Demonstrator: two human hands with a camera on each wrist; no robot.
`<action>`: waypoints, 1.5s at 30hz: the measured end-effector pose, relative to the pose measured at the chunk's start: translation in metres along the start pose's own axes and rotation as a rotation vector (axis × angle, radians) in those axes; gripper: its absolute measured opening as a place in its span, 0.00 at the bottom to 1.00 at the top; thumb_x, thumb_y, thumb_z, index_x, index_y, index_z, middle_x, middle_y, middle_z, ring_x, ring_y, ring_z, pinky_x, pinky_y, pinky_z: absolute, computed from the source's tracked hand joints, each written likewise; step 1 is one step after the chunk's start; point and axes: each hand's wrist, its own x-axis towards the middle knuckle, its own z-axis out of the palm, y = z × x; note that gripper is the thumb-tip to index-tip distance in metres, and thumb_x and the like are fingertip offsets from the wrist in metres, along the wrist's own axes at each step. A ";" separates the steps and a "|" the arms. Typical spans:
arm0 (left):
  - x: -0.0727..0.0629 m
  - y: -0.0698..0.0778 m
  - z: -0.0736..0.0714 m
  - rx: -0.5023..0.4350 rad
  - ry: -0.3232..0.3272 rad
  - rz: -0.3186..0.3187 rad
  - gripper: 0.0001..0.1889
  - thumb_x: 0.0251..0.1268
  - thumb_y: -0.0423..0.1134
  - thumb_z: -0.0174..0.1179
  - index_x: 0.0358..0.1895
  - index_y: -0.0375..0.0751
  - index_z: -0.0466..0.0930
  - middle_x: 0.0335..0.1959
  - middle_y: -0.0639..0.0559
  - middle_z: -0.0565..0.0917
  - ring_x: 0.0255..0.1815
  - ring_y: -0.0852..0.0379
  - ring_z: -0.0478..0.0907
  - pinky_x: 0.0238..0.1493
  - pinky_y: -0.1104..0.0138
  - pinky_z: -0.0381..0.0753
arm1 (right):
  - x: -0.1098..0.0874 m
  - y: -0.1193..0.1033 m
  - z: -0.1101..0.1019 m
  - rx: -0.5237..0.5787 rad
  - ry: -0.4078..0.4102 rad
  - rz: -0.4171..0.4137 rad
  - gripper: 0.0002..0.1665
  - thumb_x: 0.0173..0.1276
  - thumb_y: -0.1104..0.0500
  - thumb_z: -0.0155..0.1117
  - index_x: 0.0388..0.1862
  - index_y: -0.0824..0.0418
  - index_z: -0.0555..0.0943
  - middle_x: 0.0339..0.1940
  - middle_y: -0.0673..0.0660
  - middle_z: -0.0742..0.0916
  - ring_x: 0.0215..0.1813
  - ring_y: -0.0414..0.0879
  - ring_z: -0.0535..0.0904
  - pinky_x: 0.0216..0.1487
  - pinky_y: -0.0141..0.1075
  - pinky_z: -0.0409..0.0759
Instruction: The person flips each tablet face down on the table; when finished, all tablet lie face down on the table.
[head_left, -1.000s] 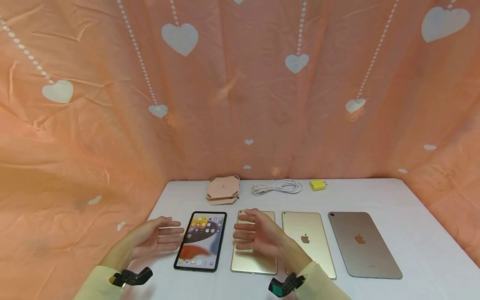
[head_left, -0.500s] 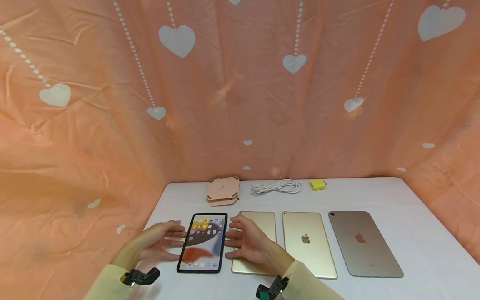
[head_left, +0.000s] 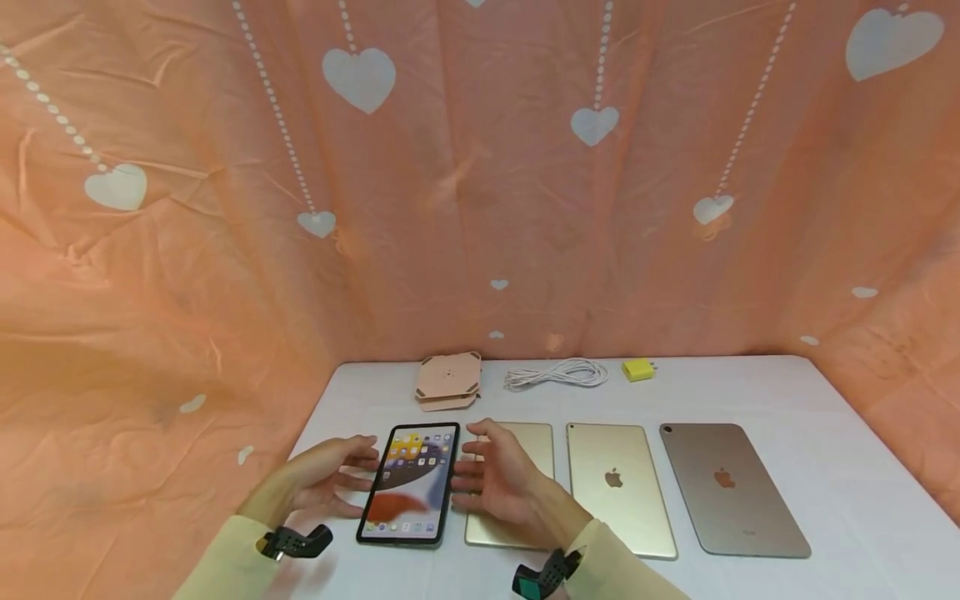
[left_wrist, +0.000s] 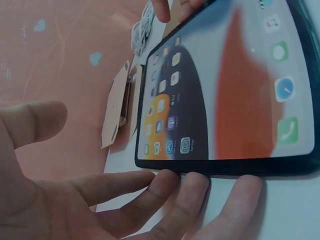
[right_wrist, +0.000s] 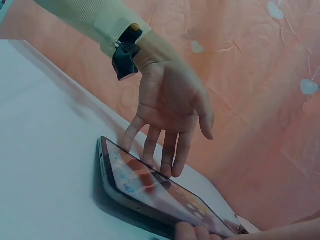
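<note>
A black-rimmed tablet (head_left: 408, 492) lies screen up at the left of the row, its home screen lit. My left hand (head_left: 322, 475) is at its left long edge, fingers nearly straight; in the left wrist view, the fingertips (left_wrist: 192, 182) touch the tablet's side while the thumb (left_wrist: 42, 120) stands away. Along the right long edge is my right hand (head_left: 502, 483), fingers extended and thumb raised, partly covering a gold tablet (head_left: 536, 442). In the right wrist view, the near long edge of the black-rimmed tablet (right_wrist: 150, 182) seems slightly raised, with right-hand fingertips (right_wrist: 186, 231) beside it.
To the right lie another gold tablet (head_left: 615, 492) and a grey tablet (head_left: 735, 492), both back up. Behind are a folded pink stand (head_left: 447, 379), a coiled white cable (head_left: 558, 374) and a yellow charger plug (head_left: 638, 369). An orange curtain (head_left: 525, 208) surrounds the white table (head_left: 817, 450).
My left hand has moved right to the black-rimmed tablet's left edge. My right hand has moved left to its right edge. The tablet has shifted slightly right and its right side seems raised.
</note>
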 end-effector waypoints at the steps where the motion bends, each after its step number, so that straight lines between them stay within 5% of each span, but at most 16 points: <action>1: 0.000 0.001 0.002 0.001 0.000 0.003 0.37 0.84 0.57 0.54 0.74 0.22 0.68 0.65 0.33 0.77 0.59 0.37 0.80 0.49 0.36 0.91 | 0.000 0.000 -0.001 -0.003 0.006 -0.001 0.60 0.74 0.35 0.58 0.86 0.72 0.49 0.72 0.72 0.68 0.75 0.68 0.65 0.78 0.62 0.71; 7: -0.002 0.000 0.013 0.012 -0.015 0.014 0.35 0.83 0.55 0.56 0.70 0.22 0.72 0.63 0.34 0.80 0.58 0.36 0.81 0.48 0.36 0.91 | -0.002 0.002 -0.004 -0.003 -0.016 -0.001 0.50 0.75 0.36 0.55 0.82 0.67 0.56 0.52 0.56 0.73 0.56 0.53 0.73 0.60 0.49 0.76; 13: -0.001 -0.001 0.023 0.013 -0.071 0.015 0.35 0.84 0.56 0.55 0.71 0.22 0.72 0.63 0.33 0.79 0.59 0.37 0.81 0.50 0.35 0.91 | -0.008 0.001 -0.010 0.031 -0.092 -0.023 0.50 0.77 0.36 0.51 0.85 0.66 0.53 0.74 0.71 0.71 0.69 0.66 0.76 0.72 0.76 0.73; 16: 0.000 0.001 0.027 0.013 -0.112 0.028 0.35 0.85 0.55 0.54 0.72 0.22 0.71 0.64 0.33 0.79 0.60 0.37 0.82 0.50 0.34 0.91 | -0.013 -0.004 -0.013 0.026 -0.114 -0.040 0.50 0.78 0.36 0.49 0.85 0.66 0.52 0.78 0.73 0.69 0.70 0.66 0.76 0.75 0.78 0.69; 19: 0.000 0.006 0.032 0.030 -0.149 0.064 0.36 0.86 0.55 0.53 0.73 0.21 0.69 0.64 0.32 0.81 0.59 0.39 0.84 0.50 0.35 0.91 | -0.019 -0.011 -0.014 0.000 -0.123 -0.052 0.48 0.80 0.37 0.47 0.85 0.66 0.53 0.73 0.70 0.74 0.65 0.61 0.79 0.71 0.72 0.76; 23: -0.006 0.019 0.042 0.059 -0.200 0.132 0.35 0.86 0.54 0.52 0.74 0.22 0.68 0.66 0.32 0.82 0.58 0.43 0.85 0.53 0.42 0.92 | -0.027 -0.018 -0.015 -0.042 -0.129 -0.066 0.47 0.81 0.37 0.46 0.85 0.66 0.54 0.69 0.68 0.75 0.59 0.56 0.80 0.67 0.67 0.81; 31: -0.028 0.058 0.075 0.016 -0.325 0.239 0.30 0.87 0.50 0.52 0.73 0.25 0.71 0.66 0.37 0.84 0.57 0.50 0.85 0.58 0.50 0.91 | -0.039 -0.028 -0.010 -0.078 -0.142 -0.097 0.47 0.83 0.39 0.43 0.86 0.69 0.53 0.78 0.76 0.65 0.67 0.63 0.77 0.69 0.74 0.78; 38: -0.042 0.083 0.084 -0.042 -0.398 0.246 0.31 0.90 0.49 0.45 0.78 0.25 0.64 0.77 0.27 0.73 0.64 0.41 0.84 0.64 0.45 0.89 | -0.046 -0.033 -0.003 -0.061 -0.128 -0.104 0.46 0.82 0.40 0.46 0.87 0.68 0.54 0.81 0.75 0.62 0.79 0.71 0.69 0.71 0.78 0.72; 45: -0.045 0.093 0.088 -0.029 -0.451 0.242 0.34 0.89 0.52 0.47 0.79 0.23 0.62 0.78 0.27 0.69 0.71 0.35 0.77 0.64 0.40 0.87 | -0.051 -0.038 0.010 -0.028 -0.132 -0.099 0.50 0.80 0.43 0.50 0.88 0.68 0.47 0.85 0.76 0.53 0.85 0.81 0.51 0.72 0.81 0.67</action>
